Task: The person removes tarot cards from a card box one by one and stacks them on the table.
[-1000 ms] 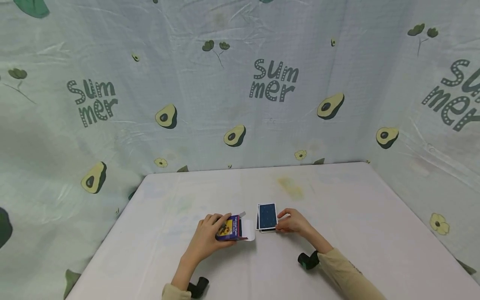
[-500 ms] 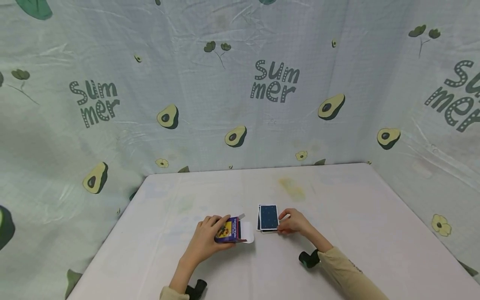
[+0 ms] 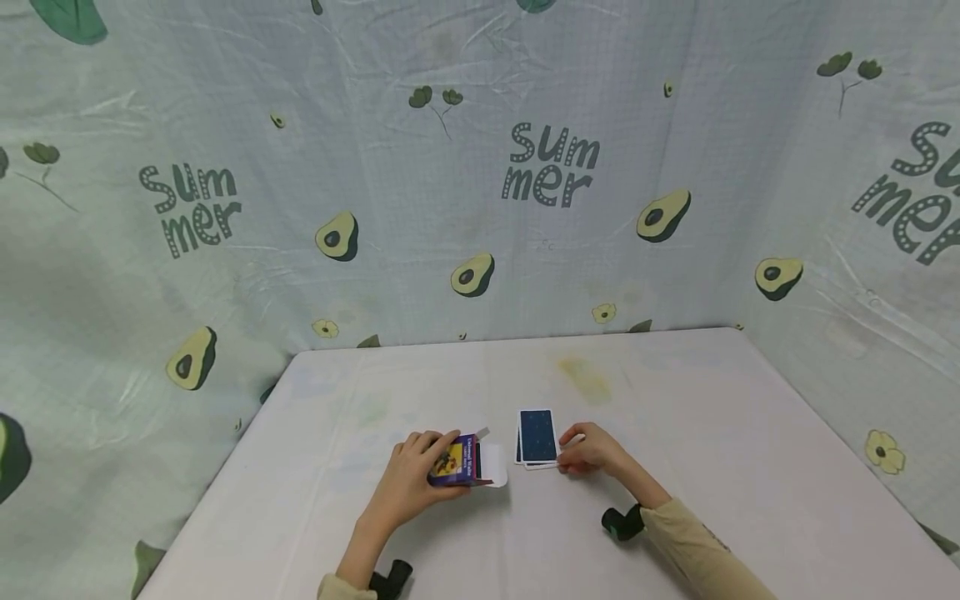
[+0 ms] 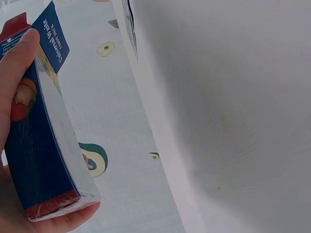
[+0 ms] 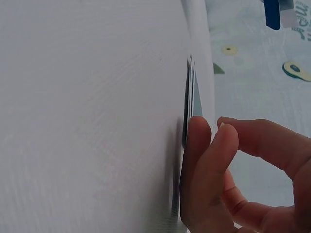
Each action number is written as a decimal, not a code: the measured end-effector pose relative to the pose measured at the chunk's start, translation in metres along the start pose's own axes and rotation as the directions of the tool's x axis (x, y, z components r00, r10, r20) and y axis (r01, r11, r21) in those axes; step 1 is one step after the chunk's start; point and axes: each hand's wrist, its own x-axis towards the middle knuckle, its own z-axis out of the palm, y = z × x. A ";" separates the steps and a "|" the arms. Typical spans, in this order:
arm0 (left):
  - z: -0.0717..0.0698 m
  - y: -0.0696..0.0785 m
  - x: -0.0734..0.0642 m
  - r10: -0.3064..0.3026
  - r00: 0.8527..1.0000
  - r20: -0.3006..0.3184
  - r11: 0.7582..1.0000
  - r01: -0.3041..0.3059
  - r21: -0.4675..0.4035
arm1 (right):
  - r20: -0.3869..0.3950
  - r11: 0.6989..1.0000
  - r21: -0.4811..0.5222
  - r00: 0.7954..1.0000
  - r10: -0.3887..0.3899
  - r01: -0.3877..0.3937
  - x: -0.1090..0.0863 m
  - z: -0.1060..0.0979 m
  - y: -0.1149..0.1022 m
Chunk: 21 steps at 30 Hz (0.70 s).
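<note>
My left hand holds a dark blue tarot card box above the table, tilted, with its end flap standing out towards the cards. In the left wrist view, the fingers wrap round the box, and "Universal Waite" shows on its raised flap. Several tarot cards lie face down in a slightly fanned stack, blue backs with white borders. At the stack's lower right corner, my right hand pinches the card edges. In the right wrist view, fingertips partly hide the thin stack.
A white cloth covers the table. Behind it and at both sides hangs a patterned sheet with avocados and lettering. Black wrist devices sit at the left wrist and the right wrist.
The cards have turned and shifted slightly, with the lower edge more fanned to the right. My right hand has moved slightly right. The left hand and the box have barely moved.
</note>
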 end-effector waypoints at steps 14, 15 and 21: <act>-0.002 0.006 0.007 0.066 0.997 0.028 0.996 -0.067 0.054 | 0.181 0.959 0.167 0.949 -0.260 0.231 -0.027 0.008 -0.019; -0.002 0.007 0.008 0.069 0.997 0.026 0.996 -0.070 0.050 | 0.188 0.956 0.167 0.944 -0.271 0.241 -0.030 0.010 -0.021; -0.004 0.012 0.013 0.091 0.996 0.014 0.995 -0.091 0.045 | 0.213 0.939 0.208 0.924 -0.317 0.274 -0.041 0.018 -0.034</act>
